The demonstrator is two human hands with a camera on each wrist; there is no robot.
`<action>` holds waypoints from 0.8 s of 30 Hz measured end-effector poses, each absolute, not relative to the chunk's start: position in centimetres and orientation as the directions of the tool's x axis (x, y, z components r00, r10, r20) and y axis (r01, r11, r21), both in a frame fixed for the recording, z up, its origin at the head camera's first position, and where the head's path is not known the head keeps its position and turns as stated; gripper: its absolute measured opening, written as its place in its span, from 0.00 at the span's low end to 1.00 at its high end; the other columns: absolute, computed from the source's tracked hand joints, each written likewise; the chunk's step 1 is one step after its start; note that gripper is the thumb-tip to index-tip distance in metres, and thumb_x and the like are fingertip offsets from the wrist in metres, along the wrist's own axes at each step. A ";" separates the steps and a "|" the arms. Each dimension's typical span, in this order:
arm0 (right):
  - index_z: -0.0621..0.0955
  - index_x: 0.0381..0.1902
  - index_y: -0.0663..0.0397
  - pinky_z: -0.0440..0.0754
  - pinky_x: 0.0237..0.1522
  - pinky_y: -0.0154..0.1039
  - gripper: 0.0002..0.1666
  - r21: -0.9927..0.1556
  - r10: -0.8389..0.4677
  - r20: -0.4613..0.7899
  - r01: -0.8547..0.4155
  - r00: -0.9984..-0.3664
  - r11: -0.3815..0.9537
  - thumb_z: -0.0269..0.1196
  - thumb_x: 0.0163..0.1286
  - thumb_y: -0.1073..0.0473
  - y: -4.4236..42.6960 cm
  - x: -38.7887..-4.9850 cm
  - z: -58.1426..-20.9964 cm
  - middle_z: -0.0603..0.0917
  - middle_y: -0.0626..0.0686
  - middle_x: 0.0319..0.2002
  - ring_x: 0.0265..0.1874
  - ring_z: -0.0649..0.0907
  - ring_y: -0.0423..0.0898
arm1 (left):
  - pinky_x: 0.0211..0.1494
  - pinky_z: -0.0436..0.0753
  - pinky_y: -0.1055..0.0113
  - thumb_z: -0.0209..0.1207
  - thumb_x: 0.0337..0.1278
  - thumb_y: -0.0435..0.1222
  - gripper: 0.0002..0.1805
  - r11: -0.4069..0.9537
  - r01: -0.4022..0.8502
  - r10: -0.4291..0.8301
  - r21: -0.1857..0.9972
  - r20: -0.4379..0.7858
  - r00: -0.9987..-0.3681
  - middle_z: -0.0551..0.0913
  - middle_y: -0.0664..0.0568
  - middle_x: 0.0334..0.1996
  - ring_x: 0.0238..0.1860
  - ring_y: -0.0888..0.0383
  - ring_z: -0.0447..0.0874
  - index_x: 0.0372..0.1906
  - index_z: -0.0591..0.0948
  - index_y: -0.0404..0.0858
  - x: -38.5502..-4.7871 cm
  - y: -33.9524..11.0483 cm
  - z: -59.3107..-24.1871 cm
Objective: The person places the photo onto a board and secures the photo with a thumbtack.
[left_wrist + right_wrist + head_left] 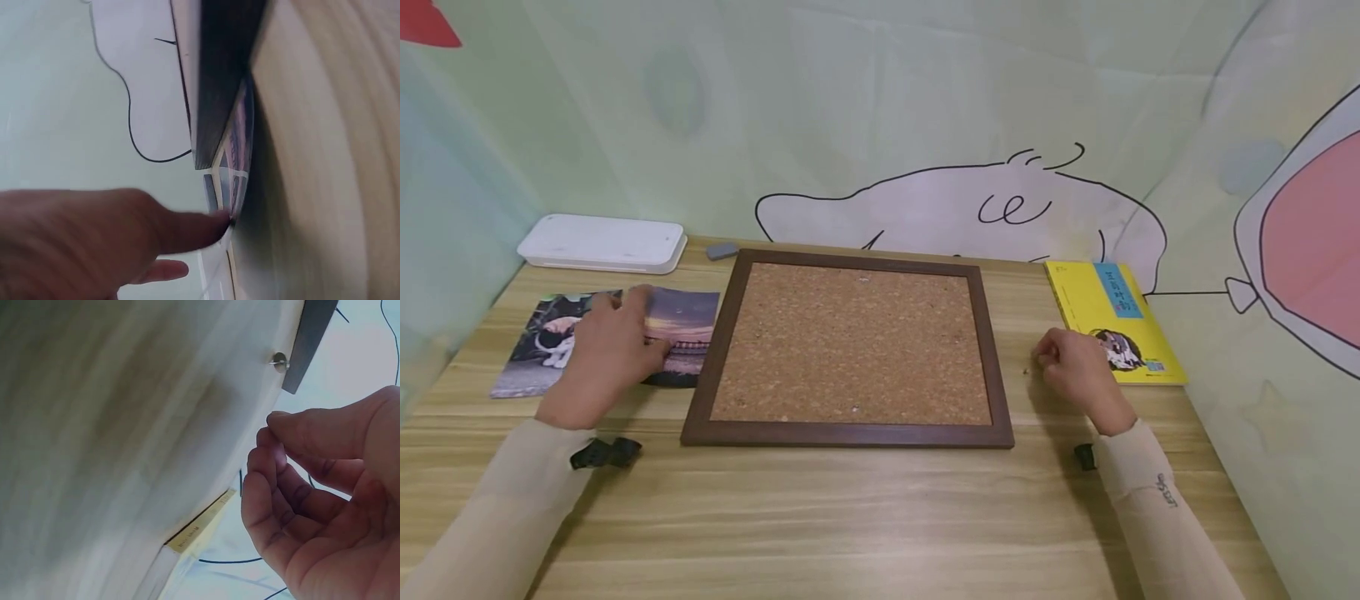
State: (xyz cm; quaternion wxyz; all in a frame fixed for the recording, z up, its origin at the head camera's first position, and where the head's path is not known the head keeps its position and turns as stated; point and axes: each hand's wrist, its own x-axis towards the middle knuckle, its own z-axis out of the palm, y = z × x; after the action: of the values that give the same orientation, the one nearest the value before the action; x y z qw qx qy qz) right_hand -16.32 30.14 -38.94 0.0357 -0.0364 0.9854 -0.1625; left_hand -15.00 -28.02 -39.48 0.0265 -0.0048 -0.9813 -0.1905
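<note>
My left hand point(613, 346) rests over two photo prints on the left. Its thumb touches the sunset photo point(688, 321), whose edge bows slightly off the table in the left wrist view. Part of the cat photo point(531, 358) lies under that hand. A brown-framed cork board point(857, 342) lies flat in the middle, with small shiny spots near its sides. My right hand point(1075, 371) hovers right of the board with curled fingers, thumb tip meeting the index finger; nothing shows between them. Close by, a small thumbtack point(279, 361) lies on the table.
A yellow book point(1082, 304) lies at the right, partly behind my right hand. At the back left sit a white case point(602, 243) and a small grey block point(722, 251). A printed curtain point(880, 108) rises along the table's back edge.
</note>
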 end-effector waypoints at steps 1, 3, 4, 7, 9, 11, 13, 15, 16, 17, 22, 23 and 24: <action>0.86 0.44 0.68 0.80 0.42 0.51 0.08 -0.326 -0.081 -0.058 -0.058 -0.995 0.944 0.63 0.70 0.71 30.1 -16.3 -38.8 0.88 0.64 0.38 0.35 0.81 0.56 | 0.50 0.71 0.21 0.65 0.66 0.34 0.41 0.923 0.017 -0.006 0.385 0.057 -0.998 0.66 0.08 0.58 0.56 0.12 0.67 0.75 0.61 0.18 -15.1 -28.2 -39.4; 0.86 0.45 0.68 0.81 0.44 0.52 0.09 -0.333 -0.075 -0.055 -0.052 -0.996 0.941 0.62 0.70 0.72 29.9 -16.3 -38.5 0.88 0.65 0.40 0.37 0.81 0.57 | 0.44 0.75 0.27 0.64 0.67 0.33 0.39 0.921 0.018 -0.009 0.389 0.068 -0.998 0.73 0.10 0.54 0.49 0.18 0.74 0.75 0.62 0.17 -15.4 -28.6 -39.3; 0.86 0.46 0.68 0.81 0.44 0.52 0.10 -0.340 -0.071 -0.053 -0.049 -0.996 0.939 0.62 0.69 0.72 29.8 -16.2 -38.4 0.88 0.65 0.40 0.37 0.81 0.57 | 0.39 0.77 0.32 0.64 0.67 0.33 0.39 0.920 0.017 -0.011 0.391 0.069 -0.998 0.76 0.12 0.51 0.45 0.22 0.77 0.75 0.63 0.18 -15.5 -28.8 -39.3; 0.86 0.47 0.68 0.82 0.46 0.52 0.11 -0.359 -0.061 -0.037 -0.044 -0.997 0.932 0.61 0.70 0.72 29.5 -16.2 -38.1 0.88 0.66 0.42 0.39 0.81 0.58 | 0.27 0.76 0.49 0.64 0.66 0.33 0.36 0.918 0.025 -0.009 0.397 0.084 -0.996 0.84 0.19 0.42 0.32 0.33 0.83 0.72 0.67 0.19 -16.0 -29.4 -39.3; 0.86 0.47 0.68 0.82 0.45 0.51 0.11 -0.367 -0.062 -0.013 -0.053 -0.998 0.929 0.61 0.70 0.72 29.4 -16.2 -38.1 0.87 0.66 0.42 0.38 0.81 0.58 | 0.25 0.72 0.58 0.64 0.66 0.33 0.33 0.911 0.024 -0.009 0.411 0.079 -0.997 0.86 0.21 0.41 0.30 0.35 0.85 0.71 0.70 0.21 -16.1 -29.9 -39.4; 0.86 0.46 0.67 0.80 0.43 0.47 0.09 -0.380 -0.069 0.022 -0.072 -0.997 0.922 0.61 0.71 0.70 29.3 -16.2 -38.2 0.87 0.65 0.40 0.37 0.81 0.57 | 0.26 0.73 0.61 0.62 0.67 0.33 0.31 0.897 0.014 -0.018 0.442 0.068 -0.998 0.86 0.21 0.45 0.35 0.33 0.87 0.70 0.72 0.23 -16.2 -30.2 -39.4; 0.86 0.45 0.66 0.78 0.41 0.44 0.08 -0.397 -0.077 0.062 -0.096 -0.995 0.913 0.62 0.72 0.69 29.2 -16.1 -38.2 0.87 0.64 0.38 0.35 0.80 0.56 | 0.27 0.74 0.62 0.62 0.68 0.33 0.29 0.881 -0.002 -0.033 0.473 0.057 -0.998 0.85 0.21 0.48 0.37 0.33 0.88 0.70 0.73 0.25 -16.1 -30.5 -39.3; 0.86 0.44 0.66 0.76 0.38 0.40 0.07 -0.417 -0.083 0.104 -0.119 -0.991 0.901 0.63 0.72 0.68 29.1 -16.1 -38.2 0.87 0.63 0.36 0.34 0.80 0.55 | 0.26 0.74 0.63 0.61 0.69 0.33 0.28 0.864 -0.011 -0.046 0.503 0.058 -0.997 0.84 0.22 0.48 0.32 0.37 0.87 0.70 0.74 0.27 -15.9 -30.6 -39.0; 0.86 0.43 0.65 0.75 0.38 0.39 0.06 -0.429 -0.081 0.123 -0.127 -0.989 0.894 0.64 0.73 0.68 29.0 -16.1 -38.1 0.87 0.63 0.35 0.33 0.80 0.54 | 0.25 0.74 0.63 0.61 0.69 0.32 0.28 0.856 -0.009 -0.050 0.517 0.065 -0.997 0.84 0.23 0.47 0.30 0.42 0.85 0.71 0.75 0.27 -15.8 -30.6 -38.8; 0.86 0.43 0.65 0.75 0.37 0.39 0.06 -0.443 -0.078 0.138 -0.132 -0.987 0.887 0.64 0.73 0.67 28.9 -16.1 -38.1 0.87 0.63 0.35 0.33 0.79 0.54 | 0.24 0.74 0.63 0.61 0.70 0.32 0.28 0.848 -0.005 -0.054 0.530 0.077 -0.996 0.84 0.24 0.46 0.28 0.48 0.84 0.71 0.75 0.27 -15.7 -30.7 -38.6; 0.86 0.44 0.62 0.76 0.37 0.39 0.07 -0.496 -0.057 0.184 -0.143 -0.981 0.857 0.63 0.76 0.65 28.1 -16.2 -37.3 0.88 0.62 0.36 0.34 0.80 0.54 | 0.23 0.75 0.67 0.61 0.71 0.33 0.28 0.818 0.007 -0.087 0.575 0.136 -0.987 0.86 0.27 0.48 0.26 0.77 0.73 0.73 0.76 0.32 -15.3 -30.4 -36.8; 0.86 0.44 0.62 0.76 0.38 0.39 0.07 -0.505 -0.057 0.191 -0.148 -0.980 0.850 0.63 0.76 0.65 27.8 -16.2 -37.2 0.88 0.62 0.37 0.34 0.80 0.54 | 0.23 0.75 0.68 0.61 0.71 0.34 0.29 0.813 0.004 -0.096 0.583 0.141 -0.985 0.85 0.26 0.50 0.27 0.80 0.71 0.74 0.76 0.33 -15.2 -30.3 -36.4; 0.87 0.45 0.62 0.76 0.39 0.38 0.07 -0.517 -0.059 0.199 -0.155 -0.978 0.842 0.63 0.77 0.65 27.6 -16.3 -37.0 0.88 0.62 0.37 0.35 0.80 0.54 | 0.24 0.76 0.70 0.61 0.72 0.35 0.29 0.806 0.003 -0.103 0.592 0.146 -0.984 0.85 0.26 0.51 0.27 0.82 0.70 0.75 0.76 0.34 -15.2 -30.1 -36.1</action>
State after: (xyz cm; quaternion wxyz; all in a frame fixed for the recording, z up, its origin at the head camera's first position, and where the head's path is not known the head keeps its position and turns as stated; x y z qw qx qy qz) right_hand -16.27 27.60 -37.02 -0.0879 -0.0560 0.9556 -0.2755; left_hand -15.17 -30.15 -36.11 0.0858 0.0265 -0.9465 -0.3101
